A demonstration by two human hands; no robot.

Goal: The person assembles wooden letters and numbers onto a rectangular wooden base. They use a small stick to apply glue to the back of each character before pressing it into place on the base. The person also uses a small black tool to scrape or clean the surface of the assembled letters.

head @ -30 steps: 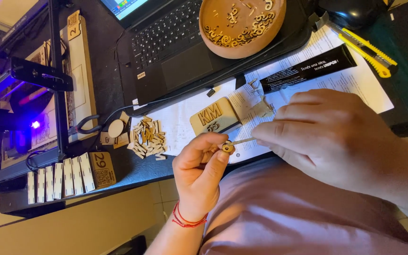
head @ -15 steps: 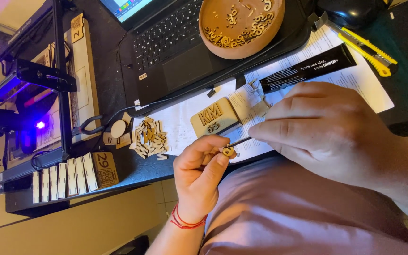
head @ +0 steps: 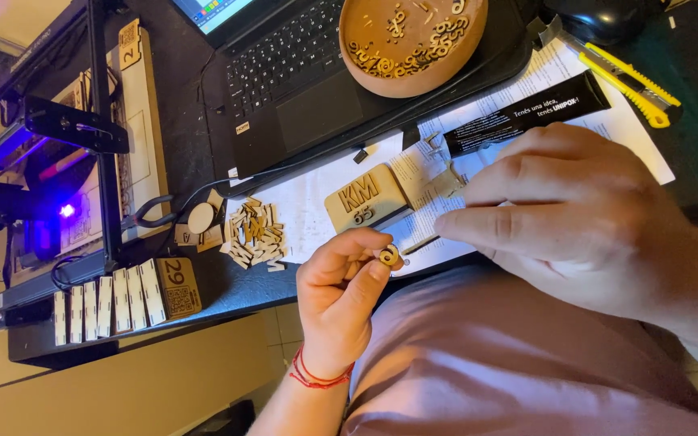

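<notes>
Head view, the only one. Left hand (head: 339, 303), lower centre of frame, red cord at the wrist, pinches a small wooden ring piece (head: 388, 256) between thumb and fingertips, held just off the near edge of the table (head: 228, 291). Right hand (head: 583, 218), centre right, fingers drawn together around a thin stick tool (head: 418, 244) whose tip sits at the ring piece.

Just above the hands: a tan wooden tag with raised letters (head: 365, 198) lying on printed paper sheets (head: 317, 202). Black glue tube (head: 527, 113) farther up the paper; yellow utility knife (head: 624, 77) at upper right. Round wooden bowl (head: 357, 56) of small cut-outs rests on a black laptop (head: 284, 89), top centre. Left of the tag, a heap of small wooden pieces (head: 254, 234). Lower left, a row of pale wooden slats (head: 107, 303). Far left, a framed machine with a blue-violet light (head: 65, 211).
</notes>
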